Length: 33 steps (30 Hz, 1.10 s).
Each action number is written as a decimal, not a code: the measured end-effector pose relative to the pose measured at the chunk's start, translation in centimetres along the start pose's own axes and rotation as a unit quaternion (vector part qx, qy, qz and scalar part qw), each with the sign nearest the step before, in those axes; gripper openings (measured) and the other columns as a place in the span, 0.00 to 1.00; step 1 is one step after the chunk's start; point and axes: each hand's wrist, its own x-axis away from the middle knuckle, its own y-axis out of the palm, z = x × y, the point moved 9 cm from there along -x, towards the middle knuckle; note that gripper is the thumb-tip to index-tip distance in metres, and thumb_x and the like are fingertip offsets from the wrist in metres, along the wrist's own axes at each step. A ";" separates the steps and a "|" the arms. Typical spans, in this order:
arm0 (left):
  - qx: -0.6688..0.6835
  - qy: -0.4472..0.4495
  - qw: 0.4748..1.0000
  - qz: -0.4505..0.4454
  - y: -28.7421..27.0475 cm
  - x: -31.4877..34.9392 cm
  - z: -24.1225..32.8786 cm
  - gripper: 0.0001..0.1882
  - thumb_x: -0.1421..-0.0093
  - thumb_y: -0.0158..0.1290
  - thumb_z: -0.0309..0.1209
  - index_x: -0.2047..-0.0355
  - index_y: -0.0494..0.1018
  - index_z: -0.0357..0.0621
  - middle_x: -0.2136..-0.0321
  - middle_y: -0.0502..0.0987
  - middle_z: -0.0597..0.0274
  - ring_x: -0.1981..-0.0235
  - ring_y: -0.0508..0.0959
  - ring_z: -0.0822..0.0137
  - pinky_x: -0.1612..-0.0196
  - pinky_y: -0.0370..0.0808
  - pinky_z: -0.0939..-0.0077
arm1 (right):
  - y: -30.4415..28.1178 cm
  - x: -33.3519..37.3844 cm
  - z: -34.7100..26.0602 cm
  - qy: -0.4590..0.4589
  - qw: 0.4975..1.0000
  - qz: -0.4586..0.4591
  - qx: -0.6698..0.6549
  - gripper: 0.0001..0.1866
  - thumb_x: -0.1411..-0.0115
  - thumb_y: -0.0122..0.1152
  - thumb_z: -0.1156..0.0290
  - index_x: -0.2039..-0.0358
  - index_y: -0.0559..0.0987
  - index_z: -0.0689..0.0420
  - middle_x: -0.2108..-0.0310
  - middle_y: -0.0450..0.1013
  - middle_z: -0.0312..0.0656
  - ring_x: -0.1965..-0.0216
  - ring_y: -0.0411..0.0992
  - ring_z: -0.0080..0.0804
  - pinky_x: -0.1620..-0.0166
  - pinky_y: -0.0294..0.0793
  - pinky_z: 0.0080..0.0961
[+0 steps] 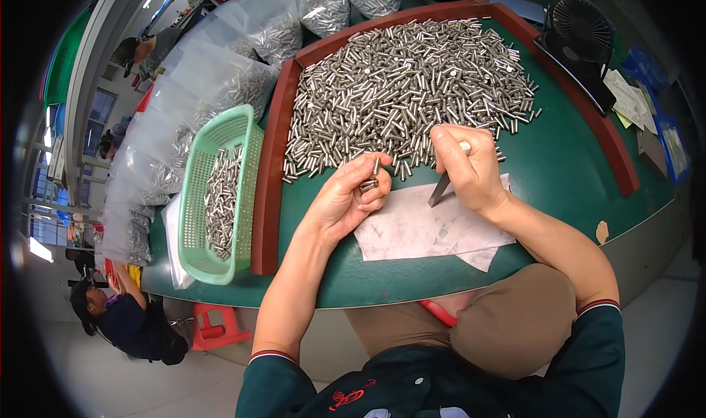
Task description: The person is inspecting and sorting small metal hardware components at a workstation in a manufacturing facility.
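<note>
A few small shiny metal cylinders [371, 185] lie in the curled fingers of my left hand [343, 197], with one upright near the fingertips. My right hand [472, 169] is closed round a tool with a flat dark blade [440, 190]. Its blade points down over a stained pale cloth [434, 223], and a whitish round end shows above my fist. I cannot tell exactly what kind of tool it is. Just beyond both hands spreads a large heap of the same metal cylinders [412, 87] on the green tabletop [544, 190].
A brown wooden rim [273, 175] borders the work area. To its left stands a green plastic basket [193, 197] with more cylinders. Filled clear bags [243, 87] line the far left. A black fan [581, 28] stands far right. Another person [132, 319] is at the lower left.
</note>
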 end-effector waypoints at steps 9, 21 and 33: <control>-0.361 0.131 0.913 0.139 -0.7 0.7 2.7 0.15 0.39 0.41 0.36 0.78 0.66 0.39 0.88 0.59 0.73 0.86 0.56 0.81 0.84 0.52 0.83 | -0.1 0.0 0.0 -0.006 1.000 0.005 0.001 0.17 0.46 0.46 0.71 0.90 0.66 0.63 0.92 0.61 0.41 0.89 0.59 0.28 0.83 0.57 0.26; -0.645 0.237 0.696 0.208 1.5 1.3 4.3 0.04 0.50 0.51 0.25 0.75 0.70 0.37 0.90 0.67 0.58 0.89 0.67 0.68 0.83 0.62 0.74 | -0.2 0.0 0.3 0.001 1.000 0.012 -0.004 0.17 0.47 0.47 0.72 0.90 0.66 0.63 0.92 0.60 0.41 0.90 0.58 0.30 0.83 0.56 0.27; 0.069 0.048 0.996 0.010 -0.3 0.0 0.8 0.04 0.50 0.46 0.22 0.72 0.68 0.39 0.77 0.69 0.57 0.86 0.55 0.80 0.82 0.55 0.88 | -0.1 -0.1 0.1 -0.007 1.000 0.003 0.005 0.17 0.46 0.46 0.72 0.90 0.67 0.63 0.92 0.62 0.40 0.90 0.60 0.28 0.83 0.57 0.26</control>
